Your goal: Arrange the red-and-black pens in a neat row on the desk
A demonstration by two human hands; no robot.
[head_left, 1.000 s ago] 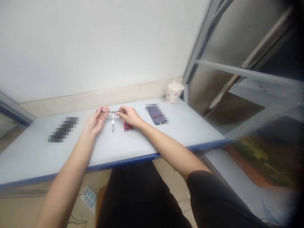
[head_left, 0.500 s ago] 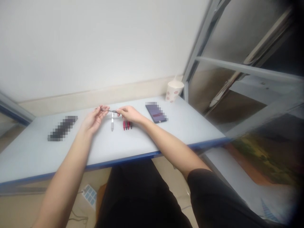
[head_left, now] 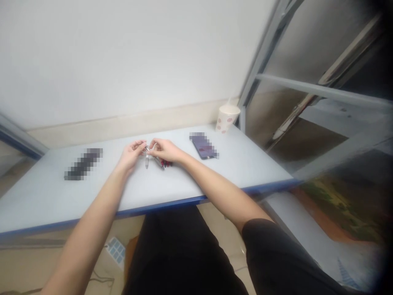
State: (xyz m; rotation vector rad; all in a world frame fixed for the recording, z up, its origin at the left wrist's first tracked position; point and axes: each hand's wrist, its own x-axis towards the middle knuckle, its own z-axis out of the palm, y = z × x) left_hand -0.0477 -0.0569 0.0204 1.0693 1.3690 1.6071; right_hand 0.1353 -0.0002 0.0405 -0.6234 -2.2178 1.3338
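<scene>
My right hand [head_left: 166, 150] is closed in a pinch round a grey pen [head_left: 160, 164]. This pen slants, its lower end pointing down and to the right, close to the tabletop. At its upper end, the fingertips of my left hand [head_left: 132, 155] are closed too; the exact contact is small and blurred. Just below my fingers a white pen with a grey grip [head_left: 146, 161] lies on the table. Several red and dark pens [head_left: 167, 163] lie side by side under my right hand, which partly covers them.
A smartphone [head_left: 203, 146] lies to the right of my hands. Behind it a patterned paper cup [head_left: 226, 119] stands in the corner. A dark, pixelated object [head_left: 82, 164] lies at the left. The table [head_left: 184, 184] has a blue front edge; a power strip [head_left: 116, 250] is below.
My left hand has moved right, close to my right hand. The pen between them has swung from nearly level to slanting downward. The phone and cup remain in place.
</scene>
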